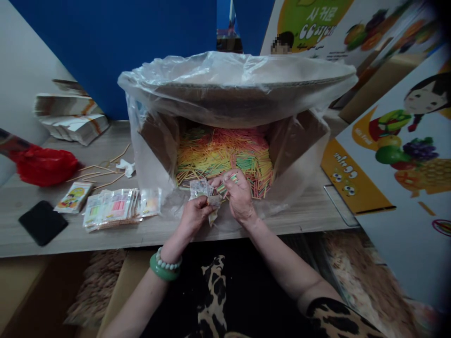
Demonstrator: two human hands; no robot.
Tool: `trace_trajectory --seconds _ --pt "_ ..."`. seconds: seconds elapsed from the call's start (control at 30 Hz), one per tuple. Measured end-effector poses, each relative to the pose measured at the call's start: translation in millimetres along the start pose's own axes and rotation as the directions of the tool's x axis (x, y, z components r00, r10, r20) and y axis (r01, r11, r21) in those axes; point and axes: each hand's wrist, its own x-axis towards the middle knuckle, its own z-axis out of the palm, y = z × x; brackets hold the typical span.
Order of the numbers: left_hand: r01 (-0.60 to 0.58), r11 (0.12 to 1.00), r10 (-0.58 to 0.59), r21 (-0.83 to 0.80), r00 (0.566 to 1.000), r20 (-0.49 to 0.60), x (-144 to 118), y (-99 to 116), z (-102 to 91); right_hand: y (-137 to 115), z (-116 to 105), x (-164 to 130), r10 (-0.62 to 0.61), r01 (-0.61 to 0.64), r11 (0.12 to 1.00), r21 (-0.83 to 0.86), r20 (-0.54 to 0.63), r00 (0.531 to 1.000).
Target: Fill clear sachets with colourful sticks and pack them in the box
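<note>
our left hand (192,216) pinches a printed sachet (199,187), our right hand (241,196) some multicoloured sticks (222,189); filled sachets (117,206) lie at nine o'clock, loose sticks (221,152) unpacked at twelve.

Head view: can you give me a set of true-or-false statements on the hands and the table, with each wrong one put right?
1. The right hand holds a small bunch of coloured sticks. True.
2. The green bangle is worn on the right arm. False: it is on the left arm.
3. The left hand grips small plastic packaging. True.
4. The open carton contains only green sticks. False: pink, yellow and orange ones lie in it too.
5. The flat black object lies to the right of the carton. False: it lies at the left of the view, on the table.
</note>
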Motion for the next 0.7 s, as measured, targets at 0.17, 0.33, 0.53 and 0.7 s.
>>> trace_trajectory --seconds 0.17,0.33,0.53,0.7 --pt "0.026 0.989 -0.019 -0.143 0.998 0.054 -1.5 7.1 1.9 -1.1 7.3 -3.4 -0.033 0.033 0.999 0.000 0.053 0.998" --pt "0.073 0.967 -0.054 -0.245 0.995 0.086 -3.4 8.6 0.4 7.6 -0.2 -12.1 0.057 -0.053 0.997 -0.048 0.079 0.995" --pt "0.033 0.967 -0.008 -0.251 0.995 0.097 -5.9 14.2 -1.5 10.2 -9.2 -13.6 0.252 -0.240 0.967 -0.087 0.171 0.953" --pt "-0.098 0.935 0.136 -0.340 0.987 0.089 10.7 11.4 2.9 8.8 -23.0 3.1 0.256 -0.194 0.958 -0.214 0.319 0.912"
